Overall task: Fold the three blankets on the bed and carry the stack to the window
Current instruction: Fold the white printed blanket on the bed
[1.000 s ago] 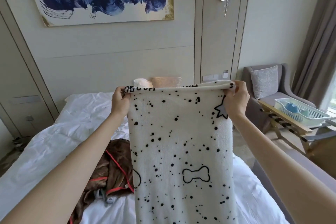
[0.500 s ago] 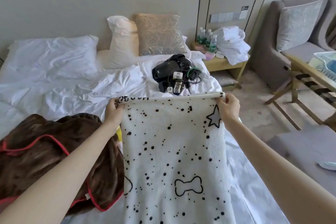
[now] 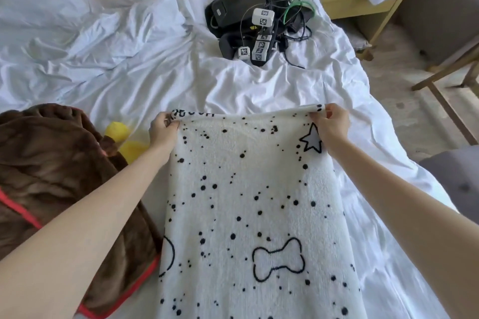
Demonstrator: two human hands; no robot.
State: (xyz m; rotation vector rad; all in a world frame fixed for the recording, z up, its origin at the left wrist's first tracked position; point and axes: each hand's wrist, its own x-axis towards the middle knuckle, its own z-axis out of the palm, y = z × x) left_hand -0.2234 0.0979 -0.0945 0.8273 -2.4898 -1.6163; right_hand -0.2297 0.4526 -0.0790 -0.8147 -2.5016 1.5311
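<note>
A white blanket (image 3: 248, 204) with black dots, a star and a bone outline hangs down in front of me over the bed (image 3: 155, 80). My left hand (image 3: 163, 130) pinches its top left corner. My right hand (image 3: 330, 125) pinches the top right corner, so the top edge is stretched between them. A brown blanket (image 3: 51, 176) with red trim lies crumpled on the bed at the left. Something yellow (image 3: 124, 140) peeks out beside the brown blanket, under my left wrist; I cannot tell what it is.
A pile of black devices, cables and white marker cubes (image 3: 256, 18) sits on the sheet ahead. A wooden bedside table (image 3: 357, 5) with white cloth stands at the upper right. A grey armchair (image 3: 445, 8) and wooden legs (image 3: 445, 93) are right of the bed.
My hands have lowered the white blanket from chest height toward the bed, and my view has tipped down from the wall to the mattress. The grip on both corners is unchanged.
</note>
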